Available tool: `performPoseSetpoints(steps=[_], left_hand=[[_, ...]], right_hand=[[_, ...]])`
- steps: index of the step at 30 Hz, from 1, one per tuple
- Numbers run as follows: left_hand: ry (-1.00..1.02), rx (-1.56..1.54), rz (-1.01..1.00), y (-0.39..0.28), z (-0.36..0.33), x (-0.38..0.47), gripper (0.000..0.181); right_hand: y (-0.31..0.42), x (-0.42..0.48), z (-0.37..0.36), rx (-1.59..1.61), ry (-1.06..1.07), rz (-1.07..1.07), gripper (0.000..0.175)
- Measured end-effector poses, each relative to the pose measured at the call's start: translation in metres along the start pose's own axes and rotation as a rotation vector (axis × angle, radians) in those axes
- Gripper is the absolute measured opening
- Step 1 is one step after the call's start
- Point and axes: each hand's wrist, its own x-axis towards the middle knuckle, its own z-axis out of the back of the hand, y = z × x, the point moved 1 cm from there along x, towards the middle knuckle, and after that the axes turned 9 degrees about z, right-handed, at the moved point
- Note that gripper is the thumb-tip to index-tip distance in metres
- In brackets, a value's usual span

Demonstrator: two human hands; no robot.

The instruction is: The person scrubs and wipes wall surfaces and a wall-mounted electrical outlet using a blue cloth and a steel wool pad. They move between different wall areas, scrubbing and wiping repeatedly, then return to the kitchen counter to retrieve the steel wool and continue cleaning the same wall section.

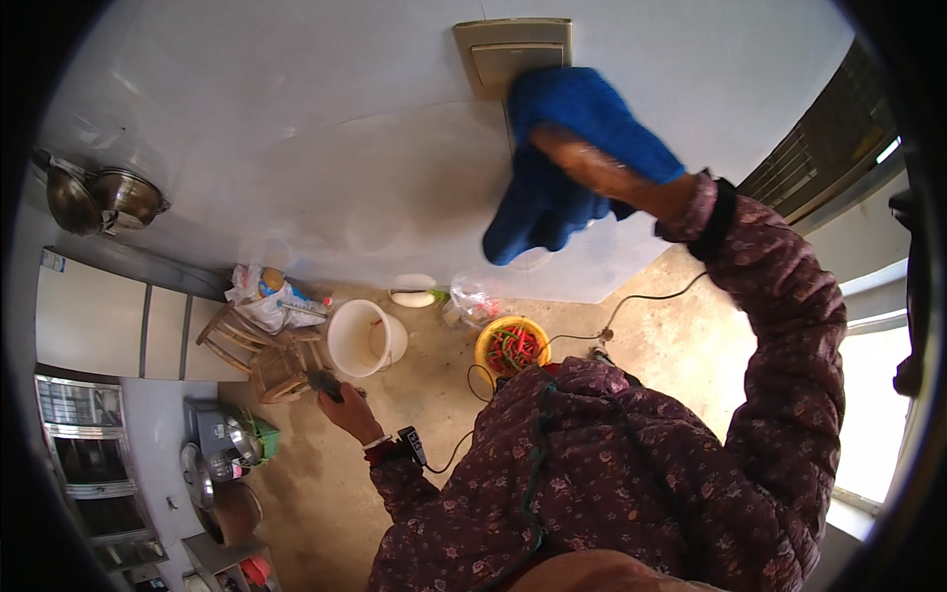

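Observation:
A blue cloth [584, 111] is draped over my right hand [592, 163], which presses it to the wall by the lower edge of a beige wall switch [518, 55]. The cloth covers most of my fingers and the switch plate's lower right corner; its loose end hangs below. Low on the left, my left hand [349, 413] grips a dark, rough-looking bundle [325, 385], perhaps a scouring pad; its kind is unclear. That hand is raised above the floor, in front of a small wooden chair [277, 370] in this view.
A white bucket [400, 344], a yellow basin [482, 345] of red and green chilli peppers [516, 348] and plastic bags [473, 297] stand along the wall's foot. Metal pans [126, 196] hang at left. A black cable [655, 297] crosses the floor. Pots [237, 510] line the left side.

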Motion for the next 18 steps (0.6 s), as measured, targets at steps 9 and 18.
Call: performPoseSetpoints(steps=[9, 18], left_hand=[[-0.015, 0.047, -0.197, -0.008, 0.013, 0.016, 0.049], [0.472, -0.016, -0.364, -0.013, -0.107, -0.045, 0.031]], right_hand=[[0.012, -0.04, 0.057, -0.695, -0.156, -0.133, 0.018], [0.137, -0.189, 0.176, 0.681, -1.258, -0.862, 0.029]])
